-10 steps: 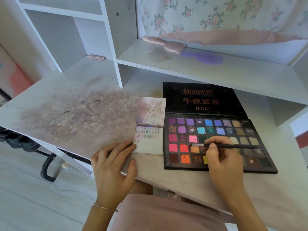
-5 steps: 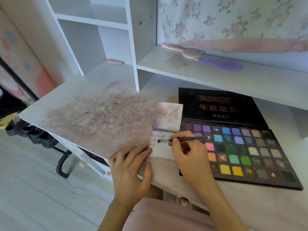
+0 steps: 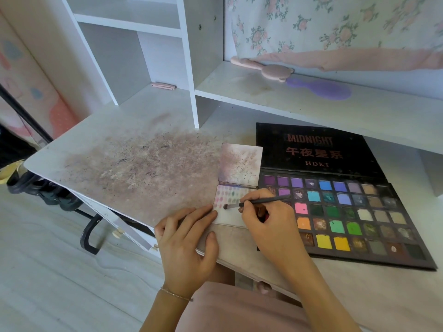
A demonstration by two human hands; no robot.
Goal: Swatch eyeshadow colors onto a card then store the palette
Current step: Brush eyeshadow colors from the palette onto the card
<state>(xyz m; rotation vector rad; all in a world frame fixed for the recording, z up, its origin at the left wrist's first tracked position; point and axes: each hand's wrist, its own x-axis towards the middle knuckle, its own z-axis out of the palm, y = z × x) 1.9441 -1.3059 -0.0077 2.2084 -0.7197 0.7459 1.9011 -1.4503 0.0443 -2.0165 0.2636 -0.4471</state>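
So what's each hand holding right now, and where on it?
The right hand pinches the brush mid-handle, bristles on the card. The left hand grips nothing; its fingertips press the card's left edge flat.

Look at the open lid (image 3: 314,149) of your eyeshadow palette (image 3: 359,226): it reads "MIDNIGHT" in reddish capitals, then 4 Chinese characters, "午夜星系", and beneath those "HDKT". A small word under "MIDNIGHT" is too faint to read.

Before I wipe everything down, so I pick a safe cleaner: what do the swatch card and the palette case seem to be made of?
Swatch card: looks like matte white paper or thin cardstock; it folds at a crease and holds powder smudges. Palette case: probably black printed cardboard with a dull finish, judging by its thin, flat hinged lid and scuffed edges, though plastic can't be ruled out.
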